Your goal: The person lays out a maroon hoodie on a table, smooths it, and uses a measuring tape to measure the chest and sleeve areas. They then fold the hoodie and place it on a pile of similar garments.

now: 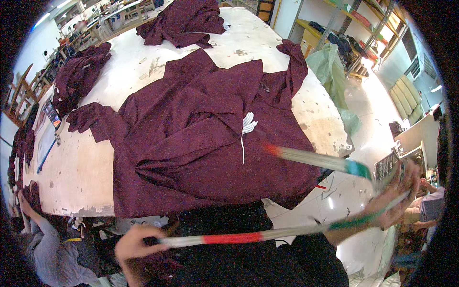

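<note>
A tape measure (233,237) with white, red and green sections stretches between my hands in front of my body. My left hand (141,242) pinches one end of it at the lower left. At the right, my blurred right hand (398,195) grips the tape farther along, and another length of it hangs over the garment's right part. A dark maroon garment (200,143) lies spread and creased on the table before me, its two sleeves reaching left and upper right. On its middle sits a white leaf-shaped piece (249,123) with a thin white strip hanging down.
More maroon garments lie bunched on the table (79,197), at the far edge (183,21) and on the left (80,75). A phone (52,114) rests near the left edge. A person in grey (53,247) is at lower left, another (428,204) at far right. Shelves (337,32) stand upper right.
</note>
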### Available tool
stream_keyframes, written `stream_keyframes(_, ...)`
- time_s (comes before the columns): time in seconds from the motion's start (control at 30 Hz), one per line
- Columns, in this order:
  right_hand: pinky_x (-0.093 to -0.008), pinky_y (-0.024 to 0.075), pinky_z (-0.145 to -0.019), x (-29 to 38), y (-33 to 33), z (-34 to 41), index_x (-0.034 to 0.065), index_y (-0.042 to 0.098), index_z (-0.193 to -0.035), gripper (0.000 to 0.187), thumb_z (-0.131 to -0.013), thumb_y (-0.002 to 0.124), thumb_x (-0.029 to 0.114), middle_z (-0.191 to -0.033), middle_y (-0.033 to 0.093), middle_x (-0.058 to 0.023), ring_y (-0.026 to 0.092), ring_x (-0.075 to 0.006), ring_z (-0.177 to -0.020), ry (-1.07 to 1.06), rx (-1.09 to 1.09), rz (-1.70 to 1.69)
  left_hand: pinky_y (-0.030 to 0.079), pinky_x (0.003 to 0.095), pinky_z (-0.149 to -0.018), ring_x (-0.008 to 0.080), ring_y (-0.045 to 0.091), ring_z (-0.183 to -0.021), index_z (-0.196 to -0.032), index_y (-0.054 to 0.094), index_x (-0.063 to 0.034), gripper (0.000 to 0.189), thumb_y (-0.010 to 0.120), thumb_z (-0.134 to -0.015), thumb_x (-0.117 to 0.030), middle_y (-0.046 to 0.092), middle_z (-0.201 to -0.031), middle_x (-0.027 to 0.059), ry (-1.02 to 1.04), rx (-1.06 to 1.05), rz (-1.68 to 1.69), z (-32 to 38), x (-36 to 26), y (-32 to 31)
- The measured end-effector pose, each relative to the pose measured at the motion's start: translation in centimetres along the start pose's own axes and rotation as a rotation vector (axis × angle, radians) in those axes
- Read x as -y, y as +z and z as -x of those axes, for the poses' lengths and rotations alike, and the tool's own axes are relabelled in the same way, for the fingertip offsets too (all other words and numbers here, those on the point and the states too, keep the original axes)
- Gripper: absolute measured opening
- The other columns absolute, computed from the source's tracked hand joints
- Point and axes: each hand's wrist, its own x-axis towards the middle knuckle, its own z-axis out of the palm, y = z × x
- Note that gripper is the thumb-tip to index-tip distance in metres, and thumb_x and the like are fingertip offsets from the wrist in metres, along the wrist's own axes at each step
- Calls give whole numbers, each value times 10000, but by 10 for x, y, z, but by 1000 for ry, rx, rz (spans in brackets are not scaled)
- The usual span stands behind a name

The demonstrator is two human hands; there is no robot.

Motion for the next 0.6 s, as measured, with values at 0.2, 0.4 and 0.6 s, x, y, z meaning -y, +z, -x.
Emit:
stream_keyframes(0.2, -420, 475, -789, 25, -39, 35, 57, 631, -984, 260, -814, 514, 216, -878, 659, -135, 623, -353, -812, 611, 1580, 326, 442, 301, -559, 190, 598, -572, -804, 674, 19, 229, 697, -764, -205, 664, -732, 130, -313, -365, 278, 96, 11, 4)
stream_keyframes(0.4, -378, 517, -700, -8, 1, 60, 101, 568, -1157, 314, -873, 532, 228, -947, 654, -142, 649, -290, -797, 777, 1975, 161, 378, 388, -958, 318, 532, -1097, -1153, 571, -42, 409, 649, -766, -149, 568, -1177, 170, -102, -638, -248, 24, -29, -22)
stream_keyframes(0.6, -432, 261, -1048, -104, 81, 74, 95, 390, -1340, 486, -919, 477, 322, -1382, 362, -157, 352, -316, -1271, 252, 1400, 458, 108, 559, -1073, 397, 161, -1347, -1334, 420, -266, 530, 517, -855, -470, 202, -1469, 140, 138, -533, -791, -125, -41, -29)
